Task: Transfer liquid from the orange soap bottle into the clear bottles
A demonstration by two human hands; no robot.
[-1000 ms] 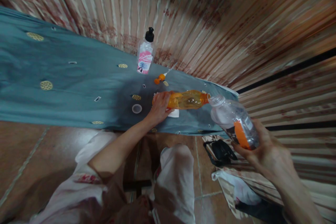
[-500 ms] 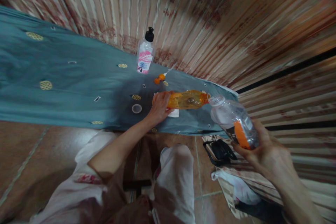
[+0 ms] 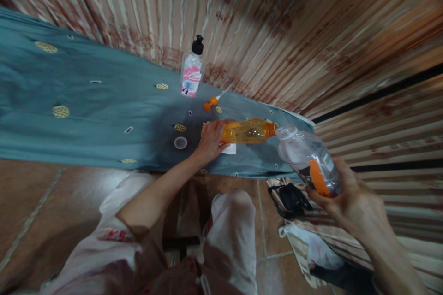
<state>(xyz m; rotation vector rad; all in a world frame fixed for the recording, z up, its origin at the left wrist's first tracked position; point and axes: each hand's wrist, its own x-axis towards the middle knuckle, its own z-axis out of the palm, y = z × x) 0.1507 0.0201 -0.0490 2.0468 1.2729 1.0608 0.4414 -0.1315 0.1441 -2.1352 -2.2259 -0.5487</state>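
My left hand (image 3: 211,140) is wrapped round the base of an orange see-through bottle (image 3: 249,131), which lies tipped with its mouth to the right. In my right hand (image 3: 349,198) is a clear plastic bottle (image 3: 308,152) with an orange and black label, tilted so its open neck points up and left. The two mouths meet or nearly meet; I cannot tell whether they touch. Beneath the orange bottle lies something white and flat (image 3: 230,149). An orange pump top (image 3: 210,103) rests behind it, and a small round clear cap (image 3: 180,143) sits left of my left hand.
A clear pump bottle (image 3: 191,73) with a pink label and black top stands at the back of the blue-green cloth (image 3: 104,115). Pleated curtains (image 3: 242,32) rise behind and to the right. A black bag (image 3: 290,198) and other items lie low on the right.
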